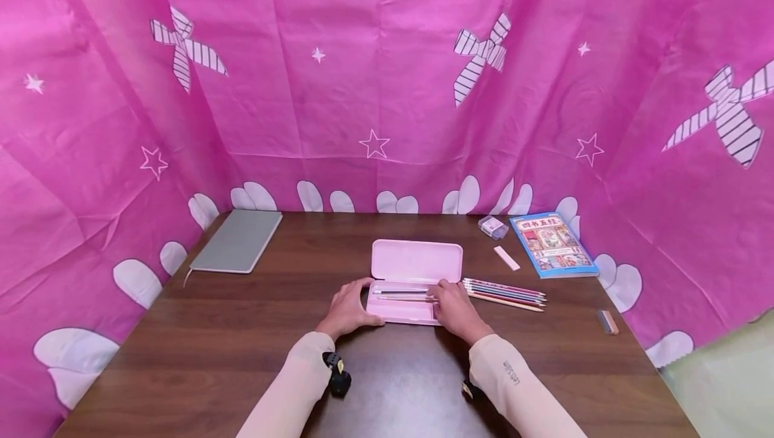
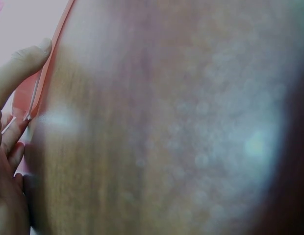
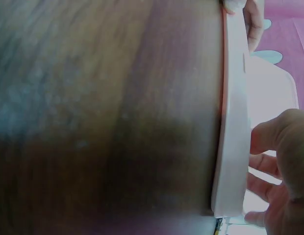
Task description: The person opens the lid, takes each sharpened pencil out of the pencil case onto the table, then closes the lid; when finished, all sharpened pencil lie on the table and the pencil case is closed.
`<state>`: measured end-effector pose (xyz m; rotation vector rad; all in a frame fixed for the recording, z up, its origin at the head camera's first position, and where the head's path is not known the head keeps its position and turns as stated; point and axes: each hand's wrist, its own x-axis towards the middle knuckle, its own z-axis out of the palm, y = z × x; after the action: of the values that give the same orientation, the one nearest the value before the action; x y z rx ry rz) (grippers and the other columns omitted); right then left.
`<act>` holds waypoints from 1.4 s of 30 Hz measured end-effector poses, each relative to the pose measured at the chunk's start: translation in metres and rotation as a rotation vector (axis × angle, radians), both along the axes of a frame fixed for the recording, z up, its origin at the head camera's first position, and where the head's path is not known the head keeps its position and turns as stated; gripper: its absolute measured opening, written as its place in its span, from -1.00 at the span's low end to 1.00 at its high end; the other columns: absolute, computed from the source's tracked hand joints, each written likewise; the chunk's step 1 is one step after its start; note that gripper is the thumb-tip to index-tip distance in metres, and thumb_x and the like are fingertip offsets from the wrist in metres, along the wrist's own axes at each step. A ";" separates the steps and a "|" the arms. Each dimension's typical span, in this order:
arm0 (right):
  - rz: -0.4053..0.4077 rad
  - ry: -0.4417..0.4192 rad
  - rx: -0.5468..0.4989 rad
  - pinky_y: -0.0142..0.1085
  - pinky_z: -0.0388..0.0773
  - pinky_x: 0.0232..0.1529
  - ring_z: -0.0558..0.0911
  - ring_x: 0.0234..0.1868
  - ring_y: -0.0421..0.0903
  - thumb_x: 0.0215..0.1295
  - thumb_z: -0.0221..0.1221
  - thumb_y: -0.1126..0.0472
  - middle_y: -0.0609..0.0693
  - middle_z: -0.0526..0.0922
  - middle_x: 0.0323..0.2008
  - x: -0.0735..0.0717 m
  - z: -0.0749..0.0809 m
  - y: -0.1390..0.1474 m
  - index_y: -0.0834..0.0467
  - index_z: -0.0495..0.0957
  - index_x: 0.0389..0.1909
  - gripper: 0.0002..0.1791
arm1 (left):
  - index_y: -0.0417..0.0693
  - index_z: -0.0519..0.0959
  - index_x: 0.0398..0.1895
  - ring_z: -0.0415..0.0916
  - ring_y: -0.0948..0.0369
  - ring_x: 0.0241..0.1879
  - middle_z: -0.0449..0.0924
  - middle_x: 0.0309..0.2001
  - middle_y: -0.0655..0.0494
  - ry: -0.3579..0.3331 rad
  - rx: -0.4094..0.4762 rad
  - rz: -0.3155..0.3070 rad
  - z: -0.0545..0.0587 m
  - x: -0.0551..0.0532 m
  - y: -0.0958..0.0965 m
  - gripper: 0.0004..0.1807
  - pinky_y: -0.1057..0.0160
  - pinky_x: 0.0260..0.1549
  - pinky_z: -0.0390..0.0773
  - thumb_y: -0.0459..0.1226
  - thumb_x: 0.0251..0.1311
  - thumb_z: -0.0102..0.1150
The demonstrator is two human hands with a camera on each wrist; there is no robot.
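A pink pencil case point(image 1: 417, 262) lies open on the table, its lid tilted up at the back. Two or more pencils point(image 1: 402, 291) lie lengthwise inside. My left hand point(image 1: 349, 307) grips the case's left end, with the thumb at the front edge and the fingers at the side; the left wrist view shows the thumb point(image 2: 24, 66) on the rim. My right hand point(image 1: 455, 307) reaches into the right part of the case, its fingertips at the pencils' ends. In the right wrist view its fingers point(image 3: 264, 188) are bent down behind the front wall; whether they pinch a pencil is hidden.
Several pencils point(image 1: 508, 293) lie just right of the case. Further right are a small striped block point(image 1: 608, 322), a pale pink strip point(image 1: 506, 258), a small clear-and-purple item point(image 1: 492, 227) and a colourful book point(image 1: 551, 243). A grey notebook point(image 1: 238, 242) lies at the back left.
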<state>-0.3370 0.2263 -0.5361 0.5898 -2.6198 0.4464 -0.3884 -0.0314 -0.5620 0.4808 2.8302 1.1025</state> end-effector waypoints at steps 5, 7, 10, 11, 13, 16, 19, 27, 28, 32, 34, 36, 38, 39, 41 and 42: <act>-0.119 -0.154 0.037 0.03 0.38 -0.09 0.49 -0.29 0.08 0.01 0.24 0.36 0.03 0.54 -0.44 0.001 0.003 -0.003 0.16 0.61 -0.41 -0.90 | 0.13 0.33 0.26 0.22 0.01 0.29 0.41 0.25 0.08 0.019 0.000 -0.002 -0.001 -0.001 0.000 0.01 -0.15 0.31 0.13 0.08 -0.42 0.55; -0.155 -0.208 0.053 0.08 0.38 -0.01 0.49 -0.27 0.06 0.05 0.25 0.34 0.02 0.54 -0.44 0.000 0.003 -0.003 0.14 0.61 -0.42 -0.93 | 0.13 0.33 0.25 0.22 0.01 0.29 0.41 0.25 0.08 0.025 0.002 -0.004 -0.001 -0.002 0.000 0.00 -0.15 0.31 0.13 0.08 -0.42 0.55; -0.187 -0.272 0.054 0.15 0.33 0.07 0.47 -0.25 0.05 0.07 0.25 0.33 -0.01 0.54 -0.44 -0.002 0.005 -0.004 0.11 0.58 -0.45 -0.94 | 0.14 0.33 0.25 0.21 0.01 0.30 0.41 0.25 0.09 0.015 0.006 -0.003 -0.002 -0.002 0.000 0.00 -0.15 0.32 0.12 0.08 -0.42 0.55; -0.194 -0.289 0.051 0.16 0.31 0.07 0.47 -0.24 0.05 0.07 0.25 0.33 -0.01 0.53 -0.44 -0.002 0.005 -0.005 0.10 0.56 -0.47 -0.93 | 0.16 0.33 0.25 0.20 0.02 0.31 0.40 0.26 0.09 0.003 0.010 0.000 -0.002 -0.002 0.000 0.00 -0.15 0.32 0.11 0.08 -0.42 0.55; -0.199 -0.315 0.041 0.17 0.30 0.06 0.46 -0.25 0.06 0.05 0.24 0.34 -0.01 0.52 -0.45 -0.002 0.006 -0.006 0.09 0.54 -0.51 -0.90 | 0.17 0.33 0.25 0.19 0.02 0.31 0.39 0.27 0.10 -0.012 0.015 0.002 -0.003 -0.001 0.000 0.00 -0.17 0.32 0.11 0.07 -0.42 0.55; -0.200 -0.328 0.036 0.16 0.30 0.03 0.46 -0.26 0.06 0.02 0.24 0.35 -0.02 0.50 -0.48 -0.002 0.007 -0.007 0.08 0.52 -0.56 -0.88 | 0.19 0.32 0.26 0.17 0.03 0.32 0.38 0.27 0.10 -0.028 0.016 0.005 -0.002 0.000 0.000 0.00 -0.17 0.33 0.10 0.07 -0.40 0.55; -0.201 -0.334 0.008 0.14 0.32 -0.01 0.46 -0.30 0.03 -0.04 0.28 0.35 -0.04 0.49 -0.52 -0.002 0.008 -0.005 0.08 0.52 -0.57 -0.86 | 0.19 0.31 0.27 0.17 0.02 0.32 0.38 0.28 0.10 -0.033 0.015 0.005 -0.002 0.001 0.000 0.00 -0.17 0.33 0.10 0.06 -0.40 0.55; -0.232 -0.396 -0.344 -0.28 0.50 -0.28 0.56 -0.42 -0.13 0.02 0.32 0.37 0.01 0.70 -0.47 -0.007 0.016 0.009 0.15 0.67 -0.46 -0.92 | 0.13 0.33 0.27 0.21 0.00 0.30 0.41 0.25 0.07 0.002 0.005 -0.005 0.000 0.000 0.000 0.00 -0.15 0.32 0.11 0.07 -0.40 0.55; -0.233 -0.410 -0.410 -0.33 0.50 -0.30 0.56 -0.42 -0.15 0.02 0.32 0.38 0.03 0.71 -0.45 -0.007 0.017 0.011 0.16 0.69 -0.44 -0.92 | 0.12 0.33 0.27 0.21 0.00 0.30 0.41 0.26 0.07 -0.003 0.006 -0.004 0.001 0.000 0.000 0.00 -0.14 0.32 0.11 0.06 -0.40 0.55; -0.217 -0.473 -0.678 -0.36 0.60 -0.30 0.67 -0.43 -0.08 0.07 0.30 0.41 0.15 0.73 -0.43 -0.005 0.018 0.019 0.28 0.71 -0.37 -0.91 | 0.13 0.33 0.27 0.20 0.01 0.31 0.40 0.26 0.07 -0.011 0.003 0.002 0.002 0.001 -0.001 0.00 -0.14 0.33 0.10 0.06 -0.40 0.55; -0.211 -0.524 -0.823 -0.27 0.66 -0.25 0.73 -0.40 0.02 0.12 0.27 0.41 0.22 0.73 -0.40 -0.004 0.018 0.021 0.36 0.68 -0.30 -0.87 | 0.14 0.33 0.27 0.20 0.01 0.31 0.40 0.27 0.08 -0.014 0.002 0.008 0.002 0.002 -0.001 0.00 -0.14 0.33 0.10 0.06 -0.40 0.55; -0.216 -0.565 -0.950 -0.21 0.67 -0.22 0.75 -0.35 0.07 0.17 0.24 0.39 0.26 0.73 -0.36 -0.002 0.018 0.024 0.41 0.65 -0.23 -0.82 | 0.14 0.33 0.27 0.20 0.01 0.31 0.40 0.27 0.08 -0.010 0.000 0.008 0.003 0.002 -0.001 0.01 -0.15 0.32 0.11 0.07 -0.40 0.55; -0.220 -0.598 -1.066 -0.20 0.65 -0.16 0.75 -0.31 0.06 0.23 0.19 0.38 0.25 0.73 -0.33 -0.001 0.015 0.028 0.45 0.61 -0.16 -0.77 | 0.13 0.33 0.28 0.20 0.01 0.31 0.40 0.27 0.07 -0.009 -0.001 0.006 0.004 0.002 0.000 0.01 -0.14 0.32 0.11 0.08 -0.40 0.55; -0.221 -0.613 -1.115 -0.19 0.64 -0.13 0.76 -0.30 0.04 0.24 0.18 0.38 0.23 0.74 -0.32 0.001 0.015 0.030 0.46 0.58 -0.12 -0.75 | 0.13 0.33 0.28 0.21 0.00 0.31 0.40 0.26 0.07 -0.007 -0.002 0.005 0.004 0.001 0.000 0.01 -0.14 0.32 0.11 0.08 -0.40 0.55; -0.220 -0.630 -1.190 -0.23 0.64 -0.13 0.76 -0.31 -0.03 0.27 0.15 0.37 0.15 0.75 -0.32 0.004 0.013 0.035 0.47 0.55 -0.05 -0.71 | 0.12 0.33 0.27 0.21 0.00 0.30 0.41 0.26 0.07 -0.004 -0.001 0.003 0.004 0.001 0.000 0.01 -0.14 0.33 0.11 0.08 -0.40 0.55; -0.216 -0.642 -1.234 -0.23 0.64 -0.12 0.76 -0.31 -0.06 0.28 0.14 0.37 0.12 0.75 -0.33 0.005 0.012 0.039 0.48 0.53 -0.01 -0.69 | 0.13 0.33 0.27 0.21 0.01 0.30 0.41 0.26 0.07 -0.004 -0.001 0.002 0.004 0.001 0.000 0.01 -0.14 0.33 0.10 0.08 -0.40 0.55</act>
<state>-0.3317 0.2648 -0.5241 -0.3022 -2.2039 2.1698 -0.3875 -0.0312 -0.5583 0.4755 2.8283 1.1006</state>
